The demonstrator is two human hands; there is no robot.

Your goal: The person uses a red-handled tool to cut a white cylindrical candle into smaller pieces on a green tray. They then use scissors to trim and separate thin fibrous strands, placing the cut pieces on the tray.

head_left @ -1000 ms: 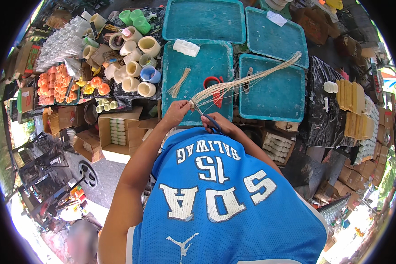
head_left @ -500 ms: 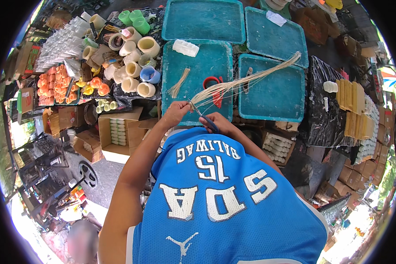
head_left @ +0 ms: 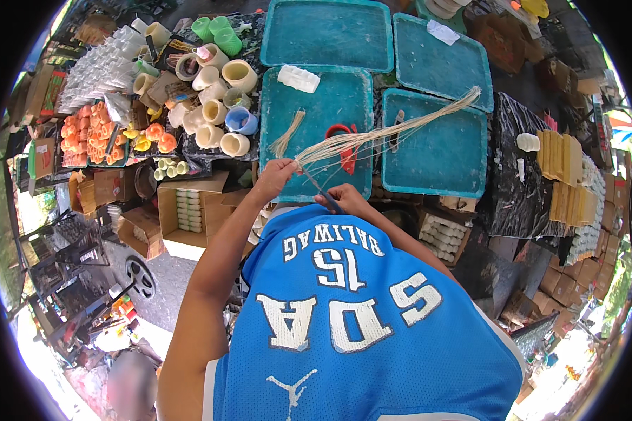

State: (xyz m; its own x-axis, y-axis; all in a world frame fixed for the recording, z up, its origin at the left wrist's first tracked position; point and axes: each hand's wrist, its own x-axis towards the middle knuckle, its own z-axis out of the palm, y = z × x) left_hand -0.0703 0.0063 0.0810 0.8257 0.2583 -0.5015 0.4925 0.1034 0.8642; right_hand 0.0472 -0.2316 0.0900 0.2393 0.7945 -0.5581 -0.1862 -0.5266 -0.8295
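Note:
My left hand (head_left: 277, 177) is closed on the near end of a long bundle of thin, pale strands (head_left: 393, 131). The strands fan out to the right over two teal trays. In my right hand (head_left: 350, 199) is a pair of scissors (head_left: 315, 185) with dark handles. Their blades point up and left, with the tips right beside the strand ends at my left fingers. A shorter bundle of cut strands (head_left: 288, 135) lies on the teal tray (head_left: 270, 91) ahead of me. Beneath the long bundle rests a red tool with a looped handle (head_left: 349, 158), partly covered.
A white ribbed piece (head_left: 298, 78) lies on the same tray. A dark slim tool (head_left: 396, 130) is on the right tray (head_left: 435, 179). Cream cylindrical moulds (head_left: 239, 74) crowd the left side. Yellow sheets (head_left: 560, 154) lie on black plastic at right. Open cardboard boxes (head_left: 193, 184) stand below.
My left hand has shifted slightly left and up with the strand ends. My right hand has turned a little with the scissors, and the strands spread differently near my fingers.

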